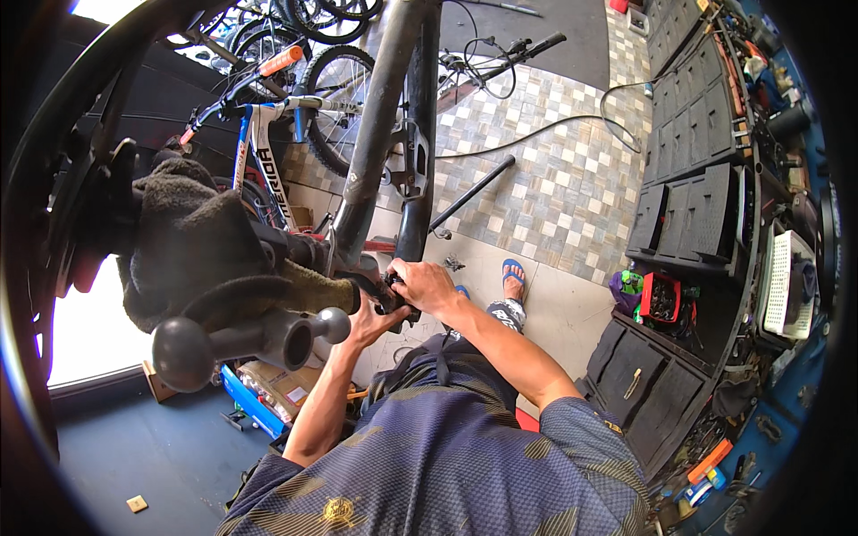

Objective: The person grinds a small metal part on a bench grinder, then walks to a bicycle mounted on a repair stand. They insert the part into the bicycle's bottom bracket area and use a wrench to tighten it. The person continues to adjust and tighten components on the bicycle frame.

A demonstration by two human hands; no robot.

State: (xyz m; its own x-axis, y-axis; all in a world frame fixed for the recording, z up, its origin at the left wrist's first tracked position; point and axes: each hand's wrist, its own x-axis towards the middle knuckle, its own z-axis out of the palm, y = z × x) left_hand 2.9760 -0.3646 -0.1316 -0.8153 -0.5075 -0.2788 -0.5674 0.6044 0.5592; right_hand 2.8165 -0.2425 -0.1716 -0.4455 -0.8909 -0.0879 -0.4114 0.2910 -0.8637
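Note:
A bicycle frame with dark tubes (374,143) hangs in front of me, beside a clamp wrapped in a dark rag (192,237). At its lower end is a small dark bicycle part (391,305), mostly hidden by my fingers. My left hand (366,322) curls round this part from below and the left. From above and the right, my right hand (424,286) closes on the same part, fingers bent and pressed together. The two hands nearly touch, and what exactly the part is cannot be made out.
A clamp knob (185,353) juts out at lower left. Behind stand a white-and-blue bicycle (257,165) and several others. Black drawer cabinets (693,116) line the right, with a red bin (661,297) and a white basket (779,286). A cable (536,138) crosses the tiled floor.

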